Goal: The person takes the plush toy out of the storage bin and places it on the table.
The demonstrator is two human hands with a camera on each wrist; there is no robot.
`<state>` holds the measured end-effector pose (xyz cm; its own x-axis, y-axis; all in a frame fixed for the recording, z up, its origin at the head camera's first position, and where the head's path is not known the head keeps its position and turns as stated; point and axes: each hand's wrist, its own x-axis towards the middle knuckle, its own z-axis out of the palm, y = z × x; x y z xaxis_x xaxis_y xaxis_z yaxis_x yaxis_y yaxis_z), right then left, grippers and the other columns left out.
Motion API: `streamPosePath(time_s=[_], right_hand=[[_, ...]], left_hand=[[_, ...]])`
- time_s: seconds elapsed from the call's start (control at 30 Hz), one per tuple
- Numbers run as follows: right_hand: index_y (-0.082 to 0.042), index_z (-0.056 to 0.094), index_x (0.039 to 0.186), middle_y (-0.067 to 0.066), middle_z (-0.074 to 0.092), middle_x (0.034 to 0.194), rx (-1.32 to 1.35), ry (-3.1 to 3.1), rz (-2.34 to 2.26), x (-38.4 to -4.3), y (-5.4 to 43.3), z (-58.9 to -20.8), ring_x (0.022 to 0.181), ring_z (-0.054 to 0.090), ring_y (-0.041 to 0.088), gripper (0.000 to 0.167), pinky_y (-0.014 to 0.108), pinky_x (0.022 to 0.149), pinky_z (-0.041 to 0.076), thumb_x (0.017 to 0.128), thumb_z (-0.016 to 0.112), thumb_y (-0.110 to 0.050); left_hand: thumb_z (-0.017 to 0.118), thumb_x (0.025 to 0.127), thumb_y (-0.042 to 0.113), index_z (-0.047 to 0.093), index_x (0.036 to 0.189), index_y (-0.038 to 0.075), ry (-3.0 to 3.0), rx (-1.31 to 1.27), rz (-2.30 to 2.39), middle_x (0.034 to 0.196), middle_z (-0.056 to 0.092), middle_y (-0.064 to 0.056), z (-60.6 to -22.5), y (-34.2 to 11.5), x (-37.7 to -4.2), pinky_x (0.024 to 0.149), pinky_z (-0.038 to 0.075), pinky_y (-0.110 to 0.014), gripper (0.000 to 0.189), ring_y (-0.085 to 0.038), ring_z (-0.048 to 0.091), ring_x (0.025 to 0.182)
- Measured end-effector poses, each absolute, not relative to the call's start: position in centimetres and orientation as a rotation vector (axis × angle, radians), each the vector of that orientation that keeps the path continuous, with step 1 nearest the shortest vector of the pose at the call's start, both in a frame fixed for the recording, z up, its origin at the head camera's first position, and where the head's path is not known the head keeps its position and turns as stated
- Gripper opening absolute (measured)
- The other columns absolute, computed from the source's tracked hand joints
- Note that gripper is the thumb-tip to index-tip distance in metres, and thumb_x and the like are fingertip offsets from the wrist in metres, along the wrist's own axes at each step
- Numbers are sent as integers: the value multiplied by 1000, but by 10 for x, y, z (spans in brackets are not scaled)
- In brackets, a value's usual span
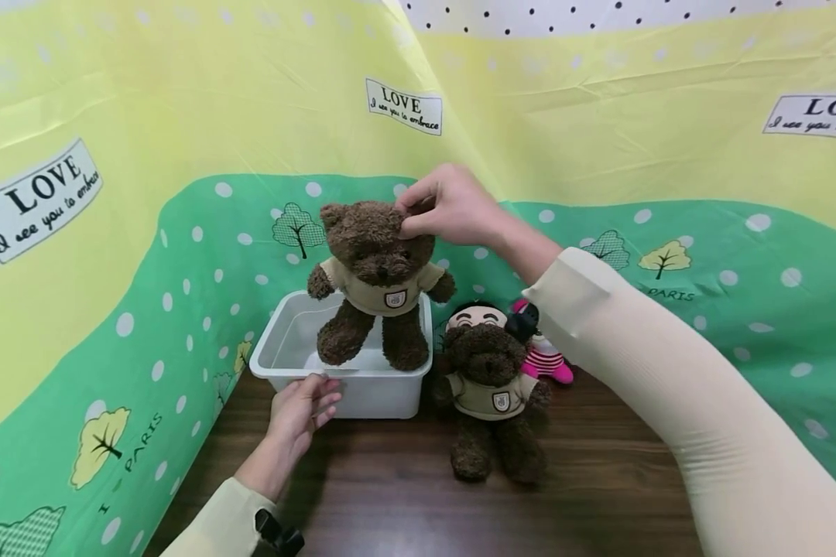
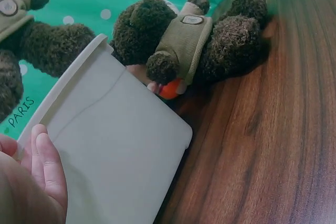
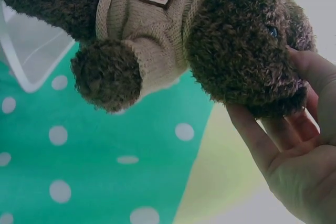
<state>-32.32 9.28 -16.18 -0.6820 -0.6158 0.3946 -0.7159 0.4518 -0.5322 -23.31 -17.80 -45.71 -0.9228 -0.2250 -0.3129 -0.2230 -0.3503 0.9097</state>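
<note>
My right hand (image 1: pixel 457 207) pinches a dark brown teddy bear (image 1: pixel 369 290) by one side of its head. The bear wears a beige knitted sweater with a badge and hangs upright, legs over a white plastic bin (image 1: pixel 379 394). In the right wrist view, the thumb and fingers lie around the bear's ear. My left hand (image 1: pixel 301 414) holds the bin's front rim, with fingers against the outer wall in the left wrist view. A second, similar teddy bear (image 1: pixel 491 398) stands right of the bin, leaning back on another doll.
Behind the second bear are a black-haired doll (image 1: pixel 475 314), mostly hidden, and a doll in pink stripes (image 1: pixel 549 363). The dark wooden table (image 1: pixel 418 495) spreads out in front. Yellow and green printed cloth (image 1: pixel 202 255) walls in the back and left.
</note>
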Motion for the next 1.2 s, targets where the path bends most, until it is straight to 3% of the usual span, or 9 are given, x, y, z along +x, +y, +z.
streamPosePath(time_s=[0.13,0.43,0.67,0.83,0.9,0.93,1.03,1.2], right_hand=[[-15,72,77,0,63,72,1097,-2563,1023,-315,113,-154,62,44,15,10,27,60,37,86,75,-11],[-9,78,85,-1,74,88,938,-2590,1081,-301,166,-145,74,62,15,3,26,62,46,87,76,-12],[-14,81,98,-1,76,98,772,-2710,998,-291,213,-154,78,64,14,10,26,64,50,91,75,-18],[-15,78,117,7,75,123,647,-2761,963,-286,255,-171,94,68,5,25,23,73,53,93,77,-22],[-14,77,120,7,72,128,600,-2770,939,-283,272,-177,86,66,4,29,25,66,51,94,76,-24],[-14,76,121,6,73,127,578,-2774,937,-282,281,-180,78,63,5,29,28,62,49,94,76,-25],[-13,75,124,-10,73,120,517,-2779,913,-278,308,-188,77,61,-1,32,28,61,50,96,74,-28],[-8,72,127,-33,67,102,440,-2781,901,-274,352,-201,92,64,-11,35,18,69,54,98,72,-27]], left_hand=[[61,97,18,58,112,8,-1801,616,-2508,86,79,5,-457,-178,-233,63,57,-24,19,-10,72,73],[64,96,20,57,118,6,-1820,642,-2525,88,79,4,-454,-180,-234,66,57,-25,27,-9,73,75],[65,95,20,57,115,8,-1803,645,-2527,86,79,5,-453,-181,-234,65,57,-25,25,-10,73,74],[64,95,19,57,115,8,-1815,649,-2520,87,79,4,-454,-181,-234,65,57,-25,24,-10,72,74],[64,95,19,56,116,7,-1820,644,-2520,87,79,4,-453,-181,-234,65,57,-25,25,-10,72,74],[64,95,19,56,116,7,-1819,646,-2522,87,79,4,-453,-181,-233,65,57,-25,26,-10,72,74],[64,95,20,55,118,6,-1825,641,-2522,88,79,4,-452,-181,-233,65,57,-24,28,-9,72,74],[65,95,20,54,119,7,-1811,640,-2524,88,79,4,-451,-180,-234,65,57,-24,29,-9,73,75]])
